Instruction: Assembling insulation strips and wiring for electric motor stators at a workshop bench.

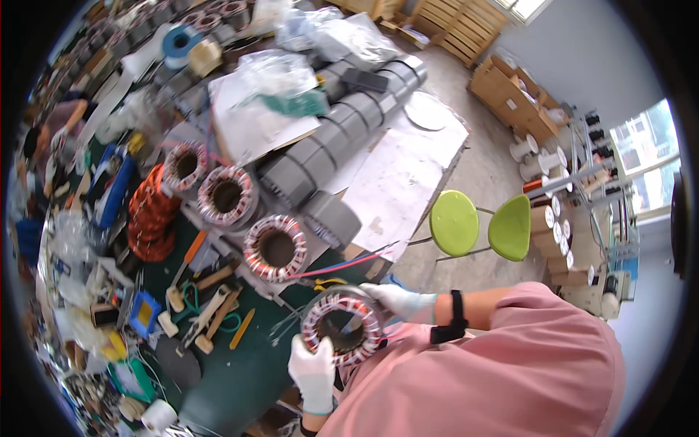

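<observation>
Both of my hands wear white gloves and grip a motor stator (pixel 309 328), a ring with white-laced windings around a dark central bore. My left hand (pixel 313 370) closes on its near left rim, with fingers at the edge of the bore. From the other side, my right hand (pixel 403 301) holds the outer wall; its fingertips are partly hidden. The stator is tilted, its open end facing up, at the edge of the dark green table (pixel 233 386). Just beyond it stands another wound stator (pixel 251 251) with red and blue lead wires (pixel 357 260).
Two more wound stators (pixel 244 197) stand farther left. Long grey stator cores (pixel 320 149) lie behind. Mallets (pixel 211 320), an orange-handled tool (pixel 194 247) and a blue tray (pixel 145 314) lie at left. Green chairs (pixel 454 222) and wire spools (pixel 542 218) are at right.
</observation>
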Demonstrator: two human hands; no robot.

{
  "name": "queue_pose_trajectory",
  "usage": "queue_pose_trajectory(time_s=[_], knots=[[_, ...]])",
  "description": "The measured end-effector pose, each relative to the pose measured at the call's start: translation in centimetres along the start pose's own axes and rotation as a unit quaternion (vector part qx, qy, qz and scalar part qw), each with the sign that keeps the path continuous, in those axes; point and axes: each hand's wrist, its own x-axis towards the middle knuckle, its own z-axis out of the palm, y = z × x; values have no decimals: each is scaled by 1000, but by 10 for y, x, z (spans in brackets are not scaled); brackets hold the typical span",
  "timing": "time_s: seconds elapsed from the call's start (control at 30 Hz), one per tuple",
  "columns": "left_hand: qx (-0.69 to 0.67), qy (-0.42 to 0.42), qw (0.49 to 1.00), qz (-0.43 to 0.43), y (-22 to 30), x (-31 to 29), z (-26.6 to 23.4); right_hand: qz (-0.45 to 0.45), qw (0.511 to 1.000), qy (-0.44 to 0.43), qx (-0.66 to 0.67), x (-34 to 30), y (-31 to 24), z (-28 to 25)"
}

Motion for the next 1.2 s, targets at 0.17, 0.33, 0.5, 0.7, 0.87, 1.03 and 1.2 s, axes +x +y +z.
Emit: queue_pose_trajectory(time_s=[0.17,0.33,0.5,0.7,0.87,1.03,1.2], knots=[[55,-119,981,145,129,44,106,-111,977,82,164,-44,-46,-132],[126,-156,960,193,246,109,235,-131,944,124,277,-49,-134,-262],[115,-147,960,208,336,178,346,-262,944,112,169,-50,-240,-360],[105,-110,965,213,426,259,468,-330,893,33,303,108,-294,-521],[114,-77,972,191,443,320,538,-379,893,76,230,138,-360,-568],[66,-75,985,138,457,354,556,-392,890,188,135,208,-313,-596],[116,-66,981,142,454,361,561,-459,761,458,9,223,-271,-554]])
